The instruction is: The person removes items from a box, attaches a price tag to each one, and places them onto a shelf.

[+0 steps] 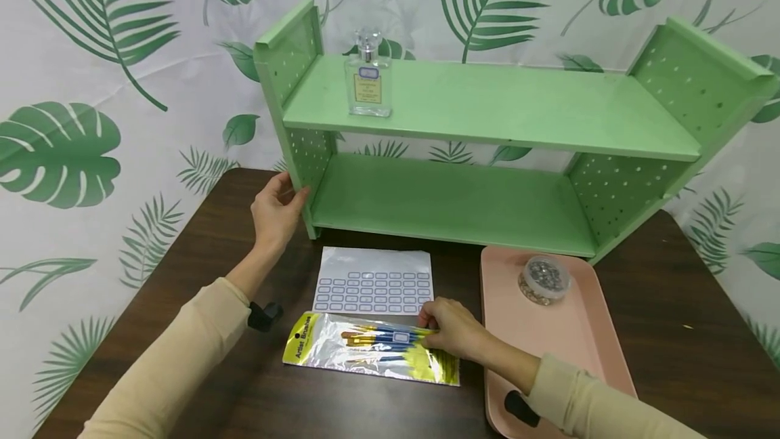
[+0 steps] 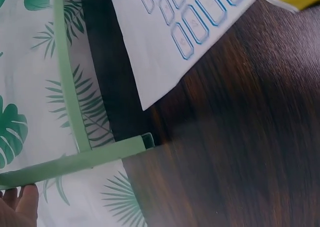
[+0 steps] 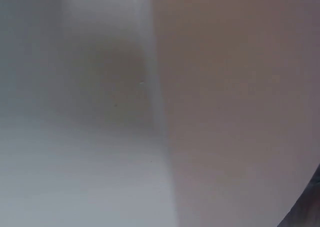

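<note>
Left hand [image 1: 275, 212] grips left side panel of two-tier green shelf [image 1: 439, 202], fingers mostly hidden behind panel; cut off at corner in left wrist view. Right hand [image 1: 453, 330] pinches far edge of Artist Brushes packet [image 1: 323, 344], fingertips partly hidden; packet reaches leftward from it, glare masking details. Label sheet [image 1: 378, 259] between hands. Pink tray [image 1: 579, 344] beside right hand, partly under sleeve [image 1: 579, 388]; right wrist view blurred, hand unseen

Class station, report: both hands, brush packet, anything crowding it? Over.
Left hand gripping side of green shelf. Right hand holding brush packet. Label sheet just beyond; pink tray close right.
</note>
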Available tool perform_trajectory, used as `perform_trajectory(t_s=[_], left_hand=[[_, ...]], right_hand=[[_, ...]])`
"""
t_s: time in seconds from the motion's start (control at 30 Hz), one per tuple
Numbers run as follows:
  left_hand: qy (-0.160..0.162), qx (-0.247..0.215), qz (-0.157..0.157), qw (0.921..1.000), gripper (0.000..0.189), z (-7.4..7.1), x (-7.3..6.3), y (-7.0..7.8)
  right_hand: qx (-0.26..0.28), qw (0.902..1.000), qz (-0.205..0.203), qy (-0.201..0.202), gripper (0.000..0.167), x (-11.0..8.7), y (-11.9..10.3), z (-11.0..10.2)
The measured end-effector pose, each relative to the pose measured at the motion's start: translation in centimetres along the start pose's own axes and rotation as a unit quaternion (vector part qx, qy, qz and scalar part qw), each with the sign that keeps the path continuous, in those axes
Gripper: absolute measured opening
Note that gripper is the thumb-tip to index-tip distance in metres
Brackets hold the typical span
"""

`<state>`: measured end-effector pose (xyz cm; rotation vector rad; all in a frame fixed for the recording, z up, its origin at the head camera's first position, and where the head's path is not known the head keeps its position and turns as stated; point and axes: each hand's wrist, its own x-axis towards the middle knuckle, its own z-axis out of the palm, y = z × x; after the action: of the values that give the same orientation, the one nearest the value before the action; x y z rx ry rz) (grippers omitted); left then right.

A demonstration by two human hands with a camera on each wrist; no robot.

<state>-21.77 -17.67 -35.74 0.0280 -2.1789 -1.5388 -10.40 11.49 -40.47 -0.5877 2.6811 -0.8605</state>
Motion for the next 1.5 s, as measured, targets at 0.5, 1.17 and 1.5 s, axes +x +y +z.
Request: perform_trajectory(t_s=[0.5, 1.17, 1.5], left_hand=[[-0.011, 0.009, 0.058, 0.9982, 0.032, -0.5, -0.9, 2.7], [-0.015, 0.012, 0.081, 0.9966, 0.032, -0.2, 0.4, -0.7], [-0.015, 0.027, 0.081, 0.9963, 0.033, -0.3, 0.4, -0.4]], right_hand=[[0.02, 0.9995, -0.013, -0.022, 0.02, 0.1, 0.0, -0.2], [0.048, 0.9957, -0.046, -0.065, 0.013, 0.0, 0.2, -1.2], [0.074, 0.9906, -0.068, -0.093, 0.01, -0.3, 0.0, -2.5]])
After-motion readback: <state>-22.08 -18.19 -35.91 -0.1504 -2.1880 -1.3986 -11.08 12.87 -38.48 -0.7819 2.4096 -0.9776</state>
